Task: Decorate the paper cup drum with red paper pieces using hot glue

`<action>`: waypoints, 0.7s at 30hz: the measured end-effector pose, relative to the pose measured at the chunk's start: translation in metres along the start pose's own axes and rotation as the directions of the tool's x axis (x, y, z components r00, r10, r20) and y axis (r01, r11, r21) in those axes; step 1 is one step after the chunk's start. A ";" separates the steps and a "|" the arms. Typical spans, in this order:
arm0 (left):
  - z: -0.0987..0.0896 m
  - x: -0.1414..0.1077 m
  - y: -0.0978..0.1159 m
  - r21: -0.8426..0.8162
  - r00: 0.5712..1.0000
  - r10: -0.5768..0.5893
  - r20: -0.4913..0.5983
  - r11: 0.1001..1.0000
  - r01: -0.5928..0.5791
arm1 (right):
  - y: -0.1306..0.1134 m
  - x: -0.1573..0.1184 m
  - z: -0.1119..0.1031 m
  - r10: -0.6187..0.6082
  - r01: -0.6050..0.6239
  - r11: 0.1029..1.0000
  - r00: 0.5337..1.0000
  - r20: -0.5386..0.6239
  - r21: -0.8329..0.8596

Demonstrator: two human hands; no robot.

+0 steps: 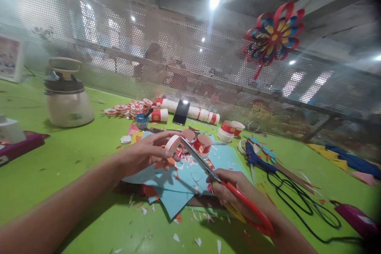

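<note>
Between the thumb and fingers of my left hand [145,152] is a short white paper ring [172,143] with a red line along it. My right hand [230,186] grips a pair of scissors [205,163] with red handles. The blade tips point at the ring's upper right edge; whether they touch it I cannot tell. Beneath both hands lie light blue paper sheets [175,198], strewn with small red and white scraps. Red paper cup pieces [203,145] stand on the sheets just behind the scissor blades.
A glue gun [258,160] with a black cord lies at right. Behind are a phone [181,112], stacked paper cups [193,111], a blue jar [142,121] and red-white paper discs [137,107]. A large lidded container [69,105] stands left. A paper flower [274,37] hangs above.
</note>
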State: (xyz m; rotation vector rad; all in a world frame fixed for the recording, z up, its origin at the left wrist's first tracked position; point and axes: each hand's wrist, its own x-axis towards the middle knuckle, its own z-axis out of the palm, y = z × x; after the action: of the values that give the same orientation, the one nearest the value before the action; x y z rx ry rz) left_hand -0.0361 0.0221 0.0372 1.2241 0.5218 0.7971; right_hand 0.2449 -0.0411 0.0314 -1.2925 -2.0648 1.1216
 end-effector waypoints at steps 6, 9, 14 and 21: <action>0.000 0.000 0.003 0.090 0.999 -0.008 0.049 0.996 0.004 | -0.001 0.000 -0.001 -0.012 0.012 1.000 1.000 0.005 0.004; 0.001 0.001 0.000 0.079 0.999 0.007 0.039 0.997 -0.010 | -0.001 0.000 -0.002 -0.017 0.017 1.000 1.000 0.007 -0.012; 0.000 0.004 -0.004 0.032 0.996 0.082 0.015 0.996 -0.083 | 0.000 -0.002 -0.004 -0.068 0.069 0.998 0.996 0.048 -0.002; 0.001 0.006 -0.006 -0.041 0.992 0.099 -0.075 0.994 -0.103 | 0.006 -0.010 -0.007 -0.062 0.053 0.994 0.994 0.085 0.097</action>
State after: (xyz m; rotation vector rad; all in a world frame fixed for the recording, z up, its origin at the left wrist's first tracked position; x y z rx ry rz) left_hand -0.0304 0.0250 0.0321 1.1906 0.5016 0.9377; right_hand 0.2577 -0.0462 0.0309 -1.1507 -2.0715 1.2551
